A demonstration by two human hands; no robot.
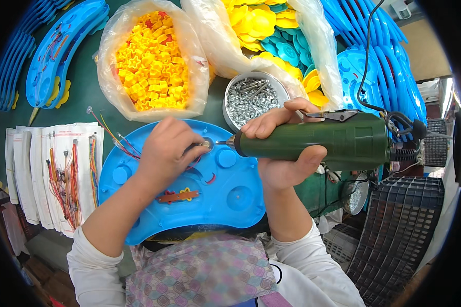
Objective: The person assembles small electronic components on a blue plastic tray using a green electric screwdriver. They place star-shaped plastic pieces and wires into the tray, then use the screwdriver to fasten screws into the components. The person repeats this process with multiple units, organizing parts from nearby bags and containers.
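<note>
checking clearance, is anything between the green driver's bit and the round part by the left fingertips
Nothing visible stands between the bit and the round part; the left hand lies on the part's other side.

Panel (217, 207) lies on the counter (83, 97), beneath the left hand (169, 146). Power screwdriver (312, 140) sits in the right hand (287, 173). Beyond the left hand: bag (197, 77) of parts (153, 61). Just beyond the right hand: bowl (231, 119) of fasteners (251, 102). Left of the left hand: wires (74, 179) on sheets (40, 148).
</note>
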